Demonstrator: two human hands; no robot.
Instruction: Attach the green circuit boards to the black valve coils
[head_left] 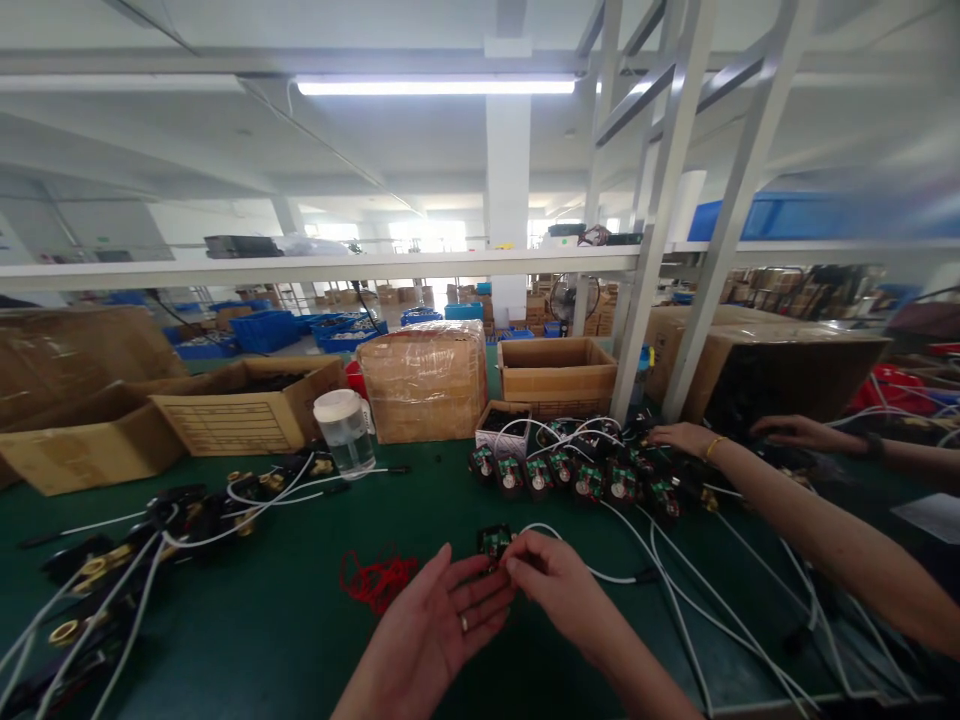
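Observation:
My left hand [442,625] is palm up over the green bench, fingers stretched out, a ring on one of them. Beside its fingertips, my right hand [551,580] has thumb and fingers pinched together; whatever lies in the pinch is too small to make out. Just beyond both hands sits a small black unit with a green circuit board [495,541]. From near it a white cable [600,575] runs right to a black plug. A tangle of red wires [377,580] lies left of my left hand.
Several circuit-board units [538,475] with white cables stand in a row ahead. A co-worker's arms [795,500] reach in from the right. Black and brass parts [97,570] lie at left. A clear jar [345,435] and cardboard boxes [424,380] line the back, below a shelf [322,268].

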